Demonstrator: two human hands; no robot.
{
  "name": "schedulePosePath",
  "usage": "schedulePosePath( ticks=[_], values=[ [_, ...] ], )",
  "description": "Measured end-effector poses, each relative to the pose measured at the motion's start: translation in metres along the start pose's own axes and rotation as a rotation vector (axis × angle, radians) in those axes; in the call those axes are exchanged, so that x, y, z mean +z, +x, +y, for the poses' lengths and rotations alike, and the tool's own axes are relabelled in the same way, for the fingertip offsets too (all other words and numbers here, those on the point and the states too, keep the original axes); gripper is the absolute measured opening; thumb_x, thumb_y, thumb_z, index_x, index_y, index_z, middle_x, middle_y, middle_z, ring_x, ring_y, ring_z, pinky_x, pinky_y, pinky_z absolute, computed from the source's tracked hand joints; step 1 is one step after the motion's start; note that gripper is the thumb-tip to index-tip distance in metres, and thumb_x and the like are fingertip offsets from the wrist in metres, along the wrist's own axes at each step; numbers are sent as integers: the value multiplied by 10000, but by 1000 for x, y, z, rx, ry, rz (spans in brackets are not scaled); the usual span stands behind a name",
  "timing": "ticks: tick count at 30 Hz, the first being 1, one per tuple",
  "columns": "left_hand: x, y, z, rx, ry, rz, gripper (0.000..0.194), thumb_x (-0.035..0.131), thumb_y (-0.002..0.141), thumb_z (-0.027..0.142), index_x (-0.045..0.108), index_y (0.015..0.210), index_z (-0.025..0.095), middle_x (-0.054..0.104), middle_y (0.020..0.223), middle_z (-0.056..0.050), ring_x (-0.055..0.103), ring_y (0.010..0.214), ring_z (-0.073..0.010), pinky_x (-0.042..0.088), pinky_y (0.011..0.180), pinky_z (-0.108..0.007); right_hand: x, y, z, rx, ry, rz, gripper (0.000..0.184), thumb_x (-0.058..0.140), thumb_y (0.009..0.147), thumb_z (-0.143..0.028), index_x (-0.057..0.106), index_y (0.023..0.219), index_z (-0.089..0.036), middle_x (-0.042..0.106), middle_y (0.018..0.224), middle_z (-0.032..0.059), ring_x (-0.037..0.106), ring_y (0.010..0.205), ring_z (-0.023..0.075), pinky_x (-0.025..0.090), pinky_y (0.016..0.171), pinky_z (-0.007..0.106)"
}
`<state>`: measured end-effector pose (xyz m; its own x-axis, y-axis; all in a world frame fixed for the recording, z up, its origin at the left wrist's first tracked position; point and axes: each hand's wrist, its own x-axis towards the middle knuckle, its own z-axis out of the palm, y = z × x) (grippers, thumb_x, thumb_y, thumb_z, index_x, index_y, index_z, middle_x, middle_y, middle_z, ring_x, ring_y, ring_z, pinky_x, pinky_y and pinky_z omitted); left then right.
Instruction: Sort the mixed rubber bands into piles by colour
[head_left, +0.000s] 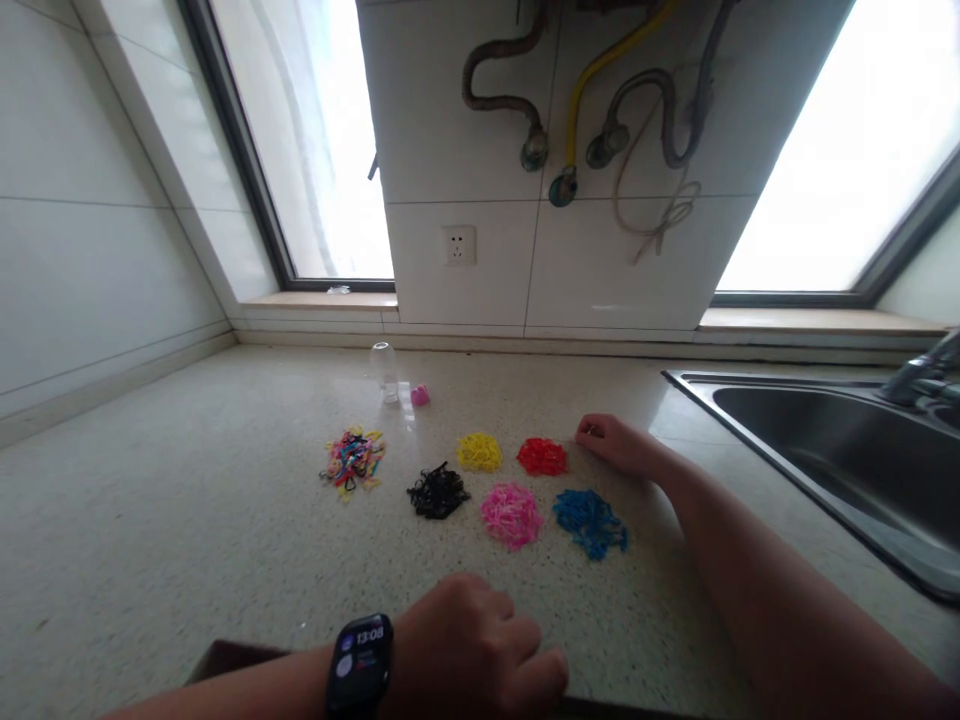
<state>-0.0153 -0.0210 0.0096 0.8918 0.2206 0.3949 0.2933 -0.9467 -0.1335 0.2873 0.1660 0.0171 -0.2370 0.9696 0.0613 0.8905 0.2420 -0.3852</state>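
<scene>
Just right of the red rubber-band pile (543,457), my right hand (609,443) rests on the countertop with its fingers curled in. What it may hold is too small or hidden to name. My left hand (476,650), wearing a black watch (361,655) on its wrist, lies loosely fisted at the front edge, with nothing showing in it. Small rubber bands form more piles between the hands: yellow (479,452), black (438,492), pink (511,515) and blue (591,522). Farther left sits a mixed-colour pile (355,460).
A clear bottle (384,375) stands behind the piles, beside a small pink cap (420,395). To the right, a steel sink (787,480) with a faucet (922,375) is set into the countertop (187,520). Behind are a tiled wall, a socket (458,245) and pipes.
</scene>
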Motion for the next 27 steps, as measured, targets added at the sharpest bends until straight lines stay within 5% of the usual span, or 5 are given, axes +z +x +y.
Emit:
schedulePosePath(
  ticks=[10, 27],
  values=[
    [-3, -6, -7, 45, 33, 32, 242, 477, 985, 377, 474, 831, 190, 458, 612, 51, 447, 471, -126, 195, 370, -310, 1, 1, 6, 18, 102, -48, 348, 497, 868, -459, 680, 911, -166, 685, 791, 75, 578, 701, 192, 412, 627, 298],
    [-10, -7, -7, 53, 19, 40, 97, 484, 965, 220, 522, 884, 182, 456, 625, 47, 476, 500, -141, 249, 382, -298, -1, 0, 6, 11, 118, -57, 376, 508, 849, -507, 684, 882, -176, 675, 745, 60, 583, 671, 188, 425, 622, 306]
  ],
)
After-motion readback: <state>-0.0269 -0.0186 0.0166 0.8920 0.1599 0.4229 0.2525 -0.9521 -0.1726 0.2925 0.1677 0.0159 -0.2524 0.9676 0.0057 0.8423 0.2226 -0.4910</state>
